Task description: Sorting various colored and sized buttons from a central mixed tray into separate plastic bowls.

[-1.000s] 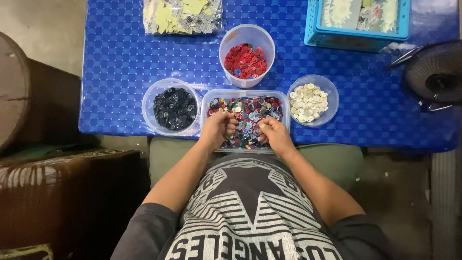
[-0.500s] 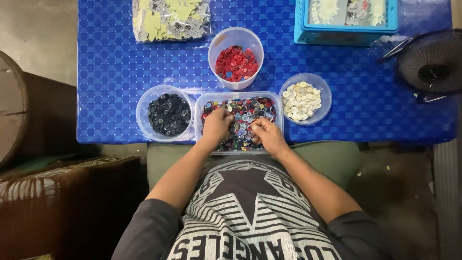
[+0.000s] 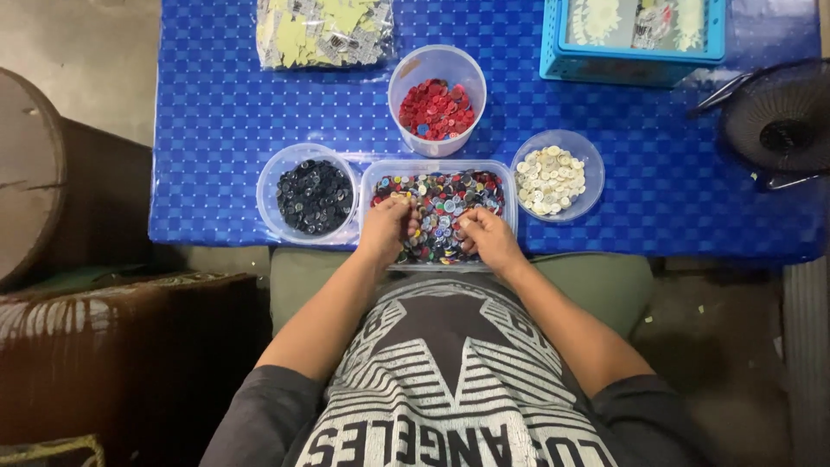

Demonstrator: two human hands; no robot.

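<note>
Both hands rest in a clear rectangular tub (image 3: 506, 177) full of mixed coloured buttons at the table's near edge. My left hand (image 3: 386, 227) lies on the left half, fingers curled into the buttons. My right hand (image 3: 489, 238) lies on the right half with fingertips pinched together over the buttons; whether it holds one is too small to tell. Left of the tub stands a round bowl of black buttons (image 3: 313, 197). A round bowl of cream buttons (image 3: 553, 178) stands on the right. Behind the tub is a taller cup of red buttons (image 3: 437, 107).
A blue chequered cloth (image 3: 216, 112) covers the table. A clear bag of yellowish pieces (image 3: 324, 30) lies at the back left, a light blue basket (image 3: 635, 35) at the back right. A black fan (image 3: 778, 125) sits at the right edge. Brown furniture (image 3: 78, 329) stands left.
The view has shifted slightly, so the table sits lower in frame. Both hands stay in the mixed-button tub, fingers moving a little among the buttons.
</note>
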